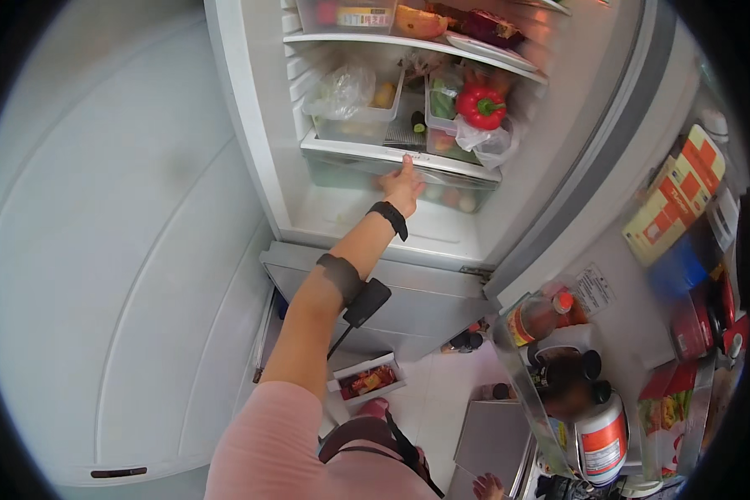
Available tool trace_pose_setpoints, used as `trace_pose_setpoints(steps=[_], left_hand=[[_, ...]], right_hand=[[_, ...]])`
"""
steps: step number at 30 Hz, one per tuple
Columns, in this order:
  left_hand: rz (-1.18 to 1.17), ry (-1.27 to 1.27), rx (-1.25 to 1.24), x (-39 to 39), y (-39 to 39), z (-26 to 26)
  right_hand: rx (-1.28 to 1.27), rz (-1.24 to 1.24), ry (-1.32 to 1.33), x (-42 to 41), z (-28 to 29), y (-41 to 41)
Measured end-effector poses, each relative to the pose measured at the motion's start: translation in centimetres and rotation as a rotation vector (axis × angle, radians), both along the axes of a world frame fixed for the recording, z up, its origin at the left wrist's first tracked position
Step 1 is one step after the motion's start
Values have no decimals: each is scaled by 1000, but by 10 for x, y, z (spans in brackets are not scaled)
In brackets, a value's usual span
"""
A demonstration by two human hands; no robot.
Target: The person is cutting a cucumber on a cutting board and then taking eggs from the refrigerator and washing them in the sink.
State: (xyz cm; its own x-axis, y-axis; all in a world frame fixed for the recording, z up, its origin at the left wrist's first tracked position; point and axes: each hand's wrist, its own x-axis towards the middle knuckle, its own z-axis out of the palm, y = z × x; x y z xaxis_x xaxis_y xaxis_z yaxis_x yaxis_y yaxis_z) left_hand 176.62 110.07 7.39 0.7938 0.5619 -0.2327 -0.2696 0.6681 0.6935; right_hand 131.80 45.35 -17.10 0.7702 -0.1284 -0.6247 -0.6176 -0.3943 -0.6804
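My left hand (402, 185) reaches into the open fridge and is at the front of the clear crisper drawer (344, 172). Its thumb points up against the white shelf edge (356, 149), and the fingers bend at the drawer's upper lip. Pale round items (459, 200) show through the drawer at its right. On the shelf above, a red bell pepper (478, 105) tops a bin (440, 140) of vegetables. A clear bin (350, 128) with a plastic bag (347, 90) stands at the left. My right hand (489, 486), partly cut off at the bottom edge, has its fingers apart and holds nothing visible.
The open fridge door (612, 231) at right carries bottles, including a white bottle with a red label (603, 437). Below the fridge compartment is a grey drawer front (412, 300). A box of red packets (369, 381) sits low near my body. A white panel (119, 219) fills the left.
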Motion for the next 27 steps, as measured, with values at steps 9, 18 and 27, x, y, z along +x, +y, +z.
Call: trace_pose_setpoints(steps=[9,18,27], left_hand=[[-124,-42,50,-98,-49,26],[-160,39,70,-145,-64,28],[-448,53,171,-232,-28,23]], right_hand=[[-36,784,-494,223,204,289],[-394,477,-1138,393,361,478],[-838,1350,-339,479,320,496]])
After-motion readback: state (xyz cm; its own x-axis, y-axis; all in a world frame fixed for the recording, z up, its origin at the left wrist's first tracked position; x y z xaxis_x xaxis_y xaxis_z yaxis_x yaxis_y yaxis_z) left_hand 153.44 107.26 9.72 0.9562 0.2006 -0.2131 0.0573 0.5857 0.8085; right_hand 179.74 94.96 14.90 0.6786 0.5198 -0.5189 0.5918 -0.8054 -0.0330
